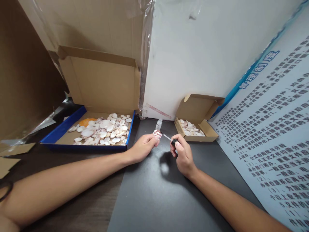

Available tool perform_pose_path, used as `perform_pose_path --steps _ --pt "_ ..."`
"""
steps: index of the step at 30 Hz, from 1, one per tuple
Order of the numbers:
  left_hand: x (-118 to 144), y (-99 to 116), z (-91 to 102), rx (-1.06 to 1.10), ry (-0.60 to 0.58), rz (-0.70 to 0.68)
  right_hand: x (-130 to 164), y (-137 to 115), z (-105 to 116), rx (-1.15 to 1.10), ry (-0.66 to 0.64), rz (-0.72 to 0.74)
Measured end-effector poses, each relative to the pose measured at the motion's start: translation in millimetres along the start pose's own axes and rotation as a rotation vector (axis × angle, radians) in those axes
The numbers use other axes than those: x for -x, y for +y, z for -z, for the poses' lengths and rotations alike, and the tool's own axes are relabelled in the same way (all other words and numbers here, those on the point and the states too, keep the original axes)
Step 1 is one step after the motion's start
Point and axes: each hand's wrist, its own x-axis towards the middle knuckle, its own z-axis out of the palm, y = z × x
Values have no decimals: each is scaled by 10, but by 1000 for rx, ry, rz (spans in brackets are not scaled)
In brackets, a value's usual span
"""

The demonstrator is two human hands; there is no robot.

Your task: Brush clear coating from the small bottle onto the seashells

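My left hand (142,147) pinches a small pink-speckled shell (157,133) by its fingertips above a dark mat (154,193). My right hand (182,155) grips a thin brush (167,138) by its black handle, the tip pointing at the shell and almost touching it. A small clear bottle (158,123) stands upright just behind the shell. Left of the hands lies a large blue-sided cardboard box (60,130) with many pale shells (103,129). To the right, a small cardboard box (210,132) holds several shells (190,128).
A white wall panel (205,48) and a cardboard sheet (96,22) stand behind the boxes. A printed poster (272,135) leans on the right. Brown cardboard (21,80) closes off the left side. Cardboard scraps (9,158) lie at the left edge.
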Motion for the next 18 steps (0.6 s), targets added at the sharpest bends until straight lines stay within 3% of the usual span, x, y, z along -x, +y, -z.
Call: perform_pose_path --steps 5,10,14,18 --pt "-14 -35 8 5 -12 -17 16 26 15 65 -113 50" --pt "-11 -27 4 -3 -6 -8 24 22 10 106 -30 50" --pt "-11 -25 5 -6 -13 -16 22 20 12 93 -108 70" --pt "-11 -30 4 10 -9 -17 0 10 22 116 -43 69"
